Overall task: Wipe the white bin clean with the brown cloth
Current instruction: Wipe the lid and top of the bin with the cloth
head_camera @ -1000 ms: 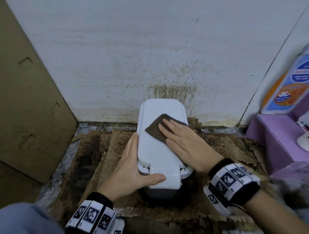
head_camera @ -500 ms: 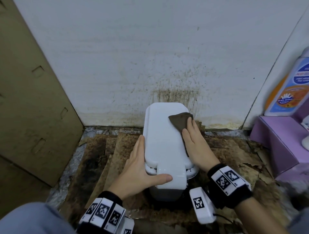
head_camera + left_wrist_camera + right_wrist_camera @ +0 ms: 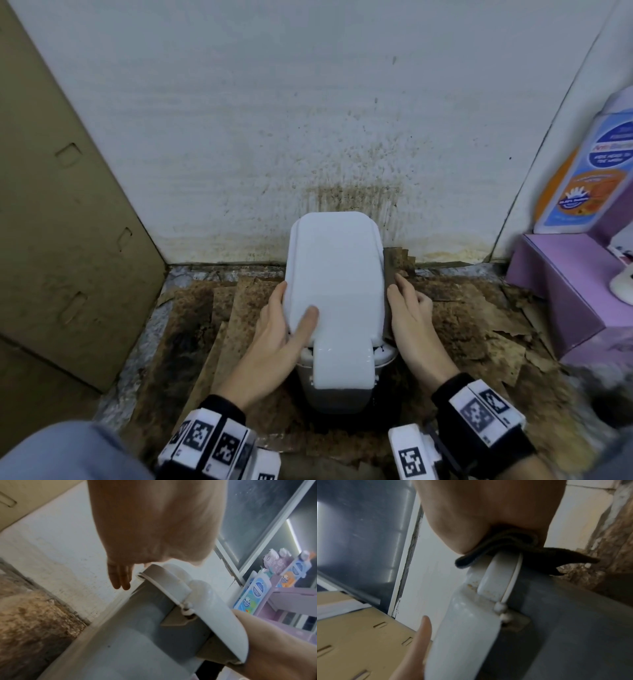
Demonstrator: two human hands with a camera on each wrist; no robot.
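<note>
White bin centre floor, against wall | left hand gripped its 9 o'clock edge, thumb on top | right hand pressed folded brown cloth onto 3 o'clock rim | judged: rim wipe needed firm, even pressure, left hand bracing.

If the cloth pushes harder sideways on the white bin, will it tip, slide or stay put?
Probably light and tippy: the white bin looks like narrow plastic, standing on loose cardboard sheets. The left hand holds its lid edge, likely bracing it. The brown cloth drapes limply over the rim, so it may slip.
</note>
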